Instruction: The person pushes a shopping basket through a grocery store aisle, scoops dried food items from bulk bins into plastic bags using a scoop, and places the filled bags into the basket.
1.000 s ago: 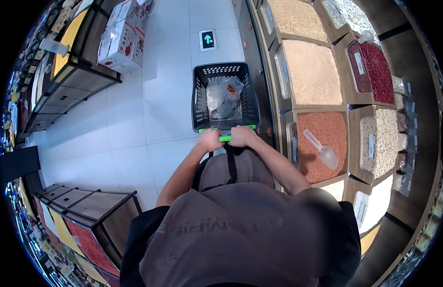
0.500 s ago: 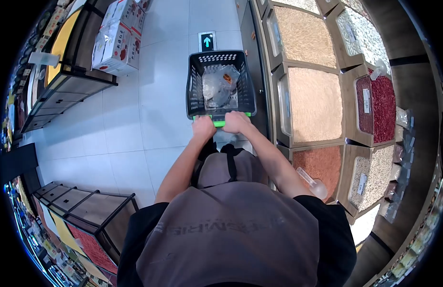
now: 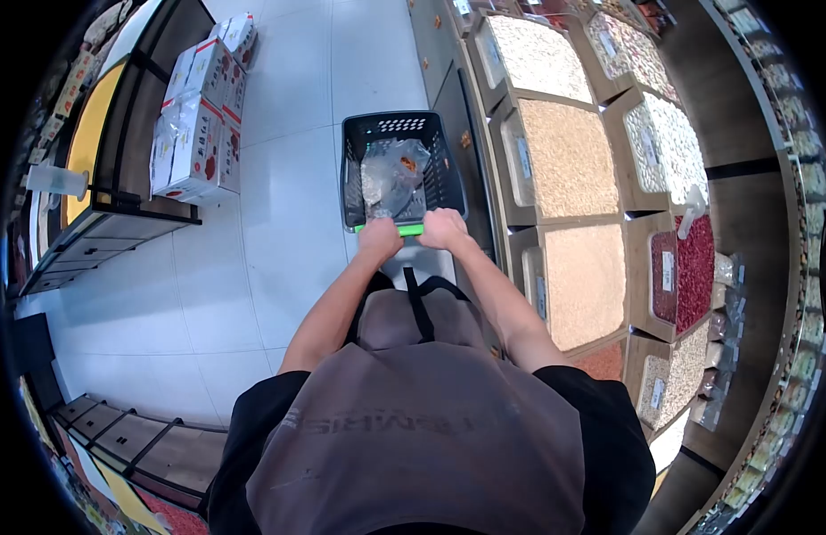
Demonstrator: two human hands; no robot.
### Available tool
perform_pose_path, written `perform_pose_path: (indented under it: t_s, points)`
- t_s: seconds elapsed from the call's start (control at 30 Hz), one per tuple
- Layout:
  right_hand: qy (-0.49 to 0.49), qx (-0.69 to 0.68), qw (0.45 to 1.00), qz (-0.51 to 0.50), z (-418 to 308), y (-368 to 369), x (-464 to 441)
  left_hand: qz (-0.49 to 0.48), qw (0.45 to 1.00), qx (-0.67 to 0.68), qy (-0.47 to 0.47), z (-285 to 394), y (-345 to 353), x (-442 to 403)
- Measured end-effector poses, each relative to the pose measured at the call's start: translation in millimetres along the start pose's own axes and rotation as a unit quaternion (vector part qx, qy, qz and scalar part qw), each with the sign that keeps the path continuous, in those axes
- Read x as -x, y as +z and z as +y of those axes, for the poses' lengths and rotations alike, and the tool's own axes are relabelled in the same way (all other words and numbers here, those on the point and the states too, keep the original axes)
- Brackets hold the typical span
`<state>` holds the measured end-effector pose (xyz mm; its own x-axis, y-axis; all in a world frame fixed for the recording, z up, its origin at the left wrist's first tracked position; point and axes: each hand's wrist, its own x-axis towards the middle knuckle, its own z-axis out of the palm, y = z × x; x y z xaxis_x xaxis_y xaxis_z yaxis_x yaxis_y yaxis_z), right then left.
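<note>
Gripping the green handle: your left hand and right hand, fingers clamped round it.
Black perforated basket: likely stiff, light; hold near handle ends.
Clear bag: probably soft, slippery.

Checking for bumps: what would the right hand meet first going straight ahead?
Probably the near side of the basket, just past the green handle the right hand grips; depth is unclear from above.
</note>
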<state>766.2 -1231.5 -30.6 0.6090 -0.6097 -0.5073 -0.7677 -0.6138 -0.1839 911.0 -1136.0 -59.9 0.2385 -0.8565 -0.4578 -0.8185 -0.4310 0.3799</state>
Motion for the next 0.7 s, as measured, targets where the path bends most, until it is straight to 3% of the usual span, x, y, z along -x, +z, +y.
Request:
perform_pose_path:
  t_s: [0.17, 0.47, 0.7]
  points:
    - [0.013, -0.012, 0.999, -0.033, -1.2, -22.8, -37.2, 0.059, 0.997, 0.028, 0.044, -21.8, -13.2, -40.7]
    - [-0.005, -0.033, 0.995, -0.089, 20.8, -41.1, -80.1, -0.028, 0.997, -0.018, 0.067, -15.9, -51.4, -77.8]
    - [-0.028, -0.046, 0.998, -0.044, 43.4, -90.5, -161.1, -0.030, 0.998, -0.038, 0.030, -16.5, -88.9, -177.6]
